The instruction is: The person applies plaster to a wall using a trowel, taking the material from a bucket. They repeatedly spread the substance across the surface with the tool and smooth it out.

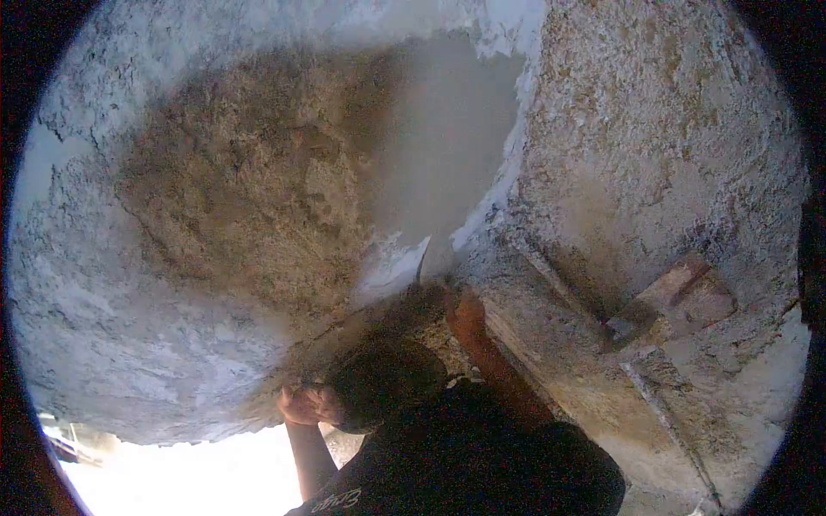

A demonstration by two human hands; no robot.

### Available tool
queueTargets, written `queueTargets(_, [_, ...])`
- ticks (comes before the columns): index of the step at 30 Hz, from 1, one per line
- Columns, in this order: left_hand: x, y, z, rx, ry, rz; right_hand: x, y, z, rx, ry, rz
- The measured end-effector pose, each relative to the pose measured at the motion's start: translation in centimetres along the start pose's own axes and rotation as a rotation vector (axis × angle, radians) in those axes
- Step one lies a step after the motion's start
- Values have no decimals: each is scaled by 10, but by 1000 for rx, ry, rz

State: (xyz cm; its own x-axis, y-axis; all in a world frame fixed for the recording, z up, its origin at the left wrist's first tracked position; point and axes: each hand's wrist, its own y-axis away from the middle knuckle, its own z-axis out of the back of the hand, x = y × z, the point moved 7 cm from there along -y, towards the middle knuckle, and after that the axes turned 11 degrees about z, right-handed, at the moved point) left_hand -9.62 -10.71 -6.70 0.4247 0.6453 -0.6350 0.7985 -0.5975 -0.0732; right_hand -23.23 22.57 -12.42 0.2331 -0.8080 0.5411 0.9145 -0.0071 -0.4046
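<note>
My left hand [303, 403] is at the lower middle, its fingers curled at the edge of a dark, rounded, bowl-like thing [387, 383]. The inside of that thing is too dark to make out. Higher up and to the right, my right hand [465, 315] looks closed, close to the rough wall [249, 181]. Shadow hides its fingertips and whatever they hold. Just above it, a smooth grey patch [443, 138] with a whitish, ragged edge covers part of the wall. My dark shirt [482, 456] fills the bottom.
At right, a reddish block-like thing [688, 292] lies against the rough surface beside a thin bar [559, 288]. Another whitish rod [671, 421] runs below it. The wall curves close overhead and on the left. Bright light [198, 473] enters at the lower left.
</note>
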Motion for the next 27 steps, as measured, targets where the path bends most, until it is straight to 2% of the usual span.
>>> queueTargets(1, [6,5,6,63,-34,77,13,4,5,-111,131,196])
queueTargets(2, [10,15,15,58,-31,79,12,12,4,-106,129,193])
queueTargets(3, [16,24,30,-44,92,104,5,24,-4,11,123,143])
queueTargets(5, [19,17,32,-137,214,124,-32,56,-38,122,122,97])
queueTargets(6, [11,4,5,-43,170,109,-40,69,-43,192,121,33])
queueTargets(8, [9,-1,-10,45,124,101,-36,72,-23,319,94,-198])
queueTargets(10, [4,5,3,-5,101,-22,-28,69,-8,331,22,-343])
queueTargets(13, [4,8,8,-23,164,-24,-39,47,-24,102,-140,-204])
queueTargets(14, [5,7,7,-20,200,-10,-39,43,-25,98,-146,-215])
queueTargets(16, [6,5,1,-60,275,8,7,23,22,-263,-72,132])
queueTargets(17, [5,7,6,-78,312,12,-5,24,3,-270,-71,130])
queueTargets(18, [5,9,11,-96,350,15,-44,25,-50,-123,-397,-132])
queueTargets(20, [6,22,29,29,185,100,-87,39,-125,34,-716,-388])
queueTargets(21, [7,15,24,33,185,94,-91,43,-134,11,-511,-179])
queueTargets(23, [4,0,-6,206,170,87,-91,54,-132,-13,-303,41])
queueTargets(24, [4,-3,-16,263,164,82,-97,69,-132,21,-342,-14])
queueTargets(27, [6,-1,-14,222,282,62,-117,109,-123,122,-452,-188])
